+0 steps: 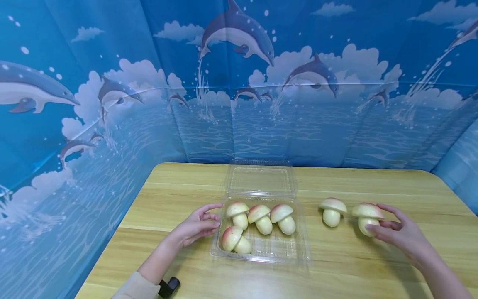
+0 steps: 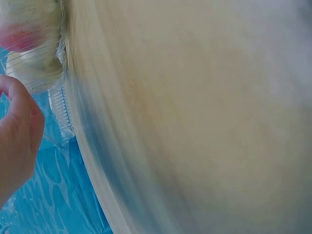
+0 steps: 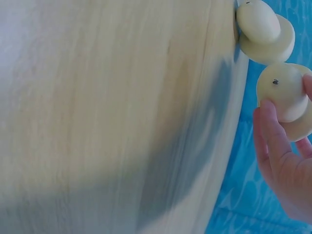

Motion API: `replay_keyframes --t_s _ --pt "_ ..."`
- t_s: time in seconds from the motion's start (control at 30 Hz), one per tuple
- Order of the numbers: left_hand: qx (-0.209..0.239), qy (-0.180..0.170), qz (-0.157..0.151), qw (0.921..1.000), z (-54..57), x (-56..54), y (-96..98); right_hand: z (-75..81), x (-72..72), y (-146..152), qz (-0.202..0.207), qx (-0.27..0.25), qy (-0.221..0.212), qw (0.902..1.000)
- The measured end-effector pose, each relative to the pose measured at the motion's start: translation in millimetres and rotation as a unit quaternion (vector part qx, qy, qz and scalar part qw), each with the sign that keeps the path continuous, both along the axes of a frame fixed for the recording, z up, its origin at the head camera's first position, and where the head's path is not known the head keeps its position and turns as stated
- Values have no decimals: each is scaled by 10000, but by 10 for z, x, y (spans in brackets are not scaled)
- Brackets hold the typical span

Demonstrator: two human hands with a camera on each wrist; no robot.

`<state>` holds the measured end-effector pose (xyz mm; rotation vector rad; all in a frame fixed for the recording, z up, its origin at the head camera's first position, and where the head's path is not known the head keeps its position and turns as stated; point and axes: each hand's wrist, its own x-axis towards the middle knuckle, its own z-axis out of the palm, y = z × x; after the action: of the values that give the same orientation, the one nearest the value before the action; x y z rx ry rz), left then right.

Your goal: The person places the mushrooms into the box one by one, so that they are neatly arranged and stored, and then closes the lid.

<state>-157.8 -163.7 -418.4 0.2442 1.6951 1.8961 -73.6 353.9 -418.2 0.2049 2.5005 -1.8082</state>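
Note:
In the head view my right hand (image 1: 401,232) grips a mushroom-shaped piece (image 1: 368,210) with a pale stem and pink-tinged cap, thumb on the stem. A strip of blue shows between this piece (image 3: 285,92) and the table in the right wrist view, so it looks raised. Another such mushroom (image 1: 331,216) stands on the table to its left. My left hand (image 1: 198,226) is at the left side of a clear plastic clamshell box (image 1: 269,251), fingers loosely bent; whether they touch it I cannot tell. Several mushrooms (image 1: 260,214) lie inside, mostly along the back.
The box's clear lid (image 1: 261,178) lies folded back toward the far edge of the wooden table (image 1: 179,182). Behind and beside the table hangs a blue dolphin-print cloth (image 1: 261,116). A small black device (image 1: 169,286) is at the left wrist.

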Motion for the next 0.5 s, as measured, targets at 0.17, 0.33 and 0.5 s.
replay_keyframes --t_s 0.17,0.33,0.5 --pt "-1 -7 11 10000 2 -3 4 54 44 -22 110 -42 56 9999" --pt "11 -6 1 10000 6 -2 -3 114 68 -85 237 -150 44 9996" --pt "61 -17 -9 10000 0 -2 -6 168 94 -160 265 248 -109 9993"
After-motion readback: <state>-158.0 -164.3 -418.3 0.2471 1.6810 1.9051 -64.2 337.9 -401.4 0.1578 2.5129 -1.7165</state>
